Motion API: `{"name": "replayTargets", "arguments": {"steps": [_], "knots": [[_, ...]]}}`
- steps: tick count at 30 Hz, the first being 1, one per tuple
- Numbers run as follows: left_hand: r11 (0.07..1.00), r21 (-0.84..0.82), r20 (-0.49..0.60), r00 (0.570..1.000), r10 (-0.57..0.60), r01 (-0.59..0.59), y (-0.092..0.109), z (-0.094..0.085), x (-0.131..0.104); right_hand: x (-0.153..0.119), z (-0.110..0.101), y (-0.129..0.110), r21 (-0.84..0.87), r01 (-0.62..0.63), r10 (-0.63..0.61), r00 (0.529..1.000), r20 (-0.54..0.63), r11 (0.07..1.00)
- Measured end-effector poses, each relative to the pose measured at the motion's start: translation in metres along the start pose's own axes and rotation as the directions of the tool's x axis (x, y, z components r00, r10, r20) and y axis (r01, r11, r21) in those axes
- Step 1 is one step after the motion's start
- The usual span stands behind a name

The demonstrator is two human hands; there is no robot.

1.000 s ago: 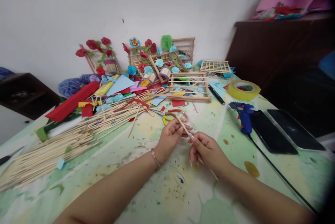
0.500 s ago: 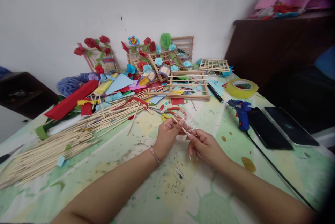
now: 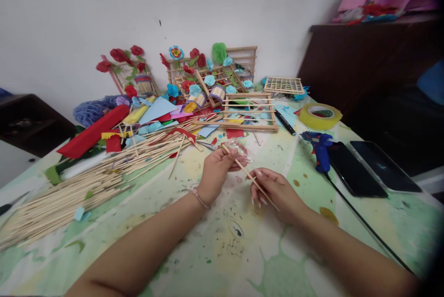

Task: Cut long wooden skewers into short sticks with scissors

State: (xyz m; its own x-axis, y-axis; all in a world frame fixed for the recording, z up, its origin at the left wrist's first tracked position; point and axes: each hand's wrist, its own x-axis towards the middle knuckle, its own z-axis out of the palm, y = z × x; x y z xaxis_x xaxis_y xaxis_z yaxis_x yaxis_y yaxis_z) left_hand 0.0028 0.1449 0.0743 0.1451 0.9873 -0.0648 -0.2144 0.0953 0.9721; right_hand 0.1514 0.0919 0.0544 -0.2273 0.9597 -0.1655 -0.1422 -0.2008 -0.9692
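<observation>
My left hand (image 3: 218, 167), with a bracelet at the wrist, pinches a thin wooden stick (image 3: 242, 166) near its far end. The stick slants down to the right across the curled fingers of my right hand (image 3: 275, 190), which grips it lower down between thumb and fingers. Just beyond my left fingers is a piece of clear plastic (image 3: 243, 146); whether that hand touches it I cannot tell. Behind my left hand lies a pliers-like tool (image 3: 207, 145), its handles mostly hidden.
Many loose sticks (image 3: 69, 204) and coloured paper cover the left side. Stick frames (image 3: 249, 128) and paper flowers (image 3: 120, 55) stand at the back. On the right are tape (image 3: 305, 121), a marker (image 3: 285, 122), a blue glue gun (image 3: 322, 156) with cord, and two phones (image 3: 357, 172).
The stick has turned and now shows at length across my right hand. My left hand has shifted slightly left and up, covering the yellow handle of the tool.
</observation>
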Motion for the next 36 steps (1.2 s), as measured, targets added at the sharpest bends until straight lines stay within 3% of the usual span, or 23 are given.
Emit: {"name": "replayTargets", "arguments": {"steps": [7, 12, 16, 25, 31, 36], "knots": [[0.999, 0.024, -0.022, 0.999, -0.023, 0.023, 0.026, -0.004, 0.004, -0.002, -0.001, -0.002, 0.043, 0.012, -0.014, 1.000, 0.028, 0.999], [0.992, 0.078, 0.076, 0.992, -0.105, 0.099, 0.024, 0.004, -0.009, -0.002, 0.001, 0.001, 0.057, 0.083, -0.086, 0.996, 0.035, 0.995], [0.990, 0.101, 0.138, 0.984, -0.109, 0.095, 0.020, 0.007, -0.016, 0.000, 0.002, 0.004, 0.093, 0.085, -0.092, 0.993, 0.076, 0.992], [0.989, 0.130, 0.181, 0.978, -0.099, 0.077, 0.018, 0.007, -0.018, -0.003, 0.010, -0.009, 0.042, 0.049, -0.048, 0.999, -0.007, 0.998], [0.990, 0.142, 0.180, 0.984, -0.004, -0.022, 0.014, 0.002, -0.009, -0.003, 0.007, -0.007, 0.017, -0.033, 0.034, 0.998, -0.058, 0.999], [0.981, 0.179, 0.134, 0.986, -0.099, 0.075, 0.008, -0.010, 0.010, -0.003, 0.003, -0.002, -0.013, 0.006, -0.009, 0.986, -0.168, 1.000]]}}
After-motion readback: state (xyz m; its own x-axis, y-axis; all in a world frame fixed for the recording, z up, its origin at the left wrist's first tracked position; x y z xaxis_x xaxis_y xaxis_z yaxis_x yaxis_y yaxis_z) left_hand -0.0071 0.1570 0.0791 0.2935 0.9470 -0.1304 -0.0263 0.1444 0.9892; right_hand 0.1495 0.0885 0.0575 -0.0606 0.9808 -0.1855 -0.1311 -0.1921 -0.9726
